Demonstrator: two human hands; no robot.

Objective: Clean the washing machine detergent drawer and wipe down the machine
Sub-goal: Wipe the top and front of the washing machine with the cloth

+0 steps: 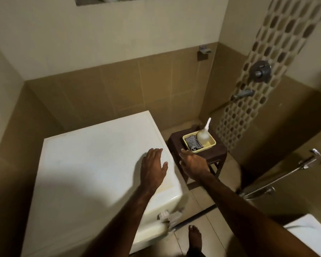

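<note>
We see the left hand (pixel 153 164) flat, fingers straight, on the smooth glossy white washing machine (pixel 93 164), the right hand (pixel 194 164) open and empty near a yellow plastic tray (pixel 212 143) holding a checked cloth (pixel 193 142).

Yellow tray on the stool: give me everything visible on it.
The yellow tray is a shallow, rectangular, plastic-looking basket with a raised rim. It sits flat on the dark brown stool beside the washing machine. Inside lie a black-and-white checked cloth and a translucent nozzle bottle, upright. Neither hand touches it.
</note>
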